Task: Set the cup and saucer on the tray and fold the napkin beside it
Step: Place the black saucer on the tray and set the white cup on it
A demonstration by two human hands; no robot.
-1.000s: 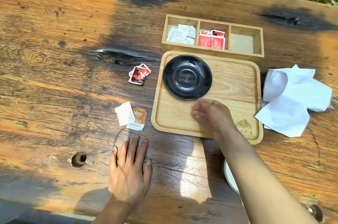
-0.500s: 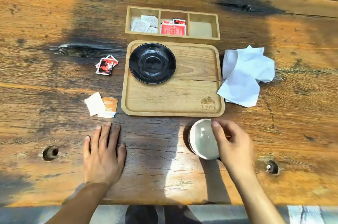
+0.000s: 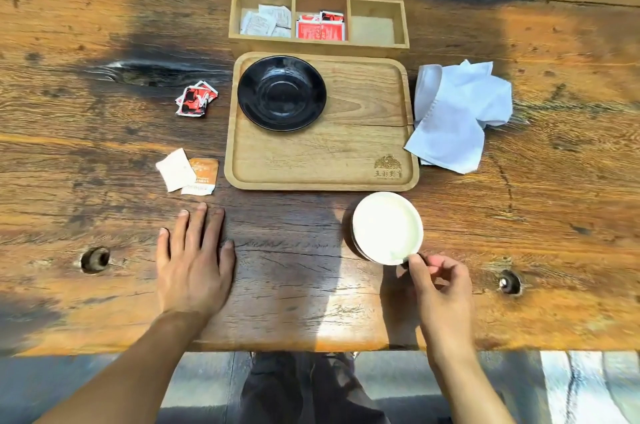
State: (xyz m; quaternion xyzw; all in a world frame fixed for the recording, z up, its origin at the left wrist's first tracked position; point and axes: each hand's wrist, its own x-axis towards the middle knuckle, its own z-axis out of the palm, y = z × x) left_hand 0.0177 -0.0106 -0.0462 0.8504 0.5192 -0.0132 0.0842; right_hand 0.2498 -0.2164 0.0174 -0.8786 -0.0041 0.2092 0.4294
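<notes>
A black saucer (image 3: 282, 92) lies in the far left part of the wooden tray (image 3: 349, 160). The cup (image 3: 387, 228), white inside and dark outside, stands on the table just in front of the tray's near right corner. My right hand (image 3: 441, 288) pinches the cup at its near rim, where the handle is hidden under my fingers. A crumpled white napkin (image 3: 457, 115) lies on the table against the tray's right edge. My left hand (image 3: 194, 261) rests flat on the table, fingers spread, holding nothing.
A three-part wooden box (image 3: 318, 19) with white and red packets stands behind the tray. Loose packets (image 3: 195, 103) and torn wrappers (image 3: 188, 172) lie left of the tray. The table's near edge (image 3: 311, 349) runs just below my wrists.
My right hand left the tray, came back to the cup near the table's front and has shifted from the cup's side to its near rim. The left hand stayed flat.
</notes>
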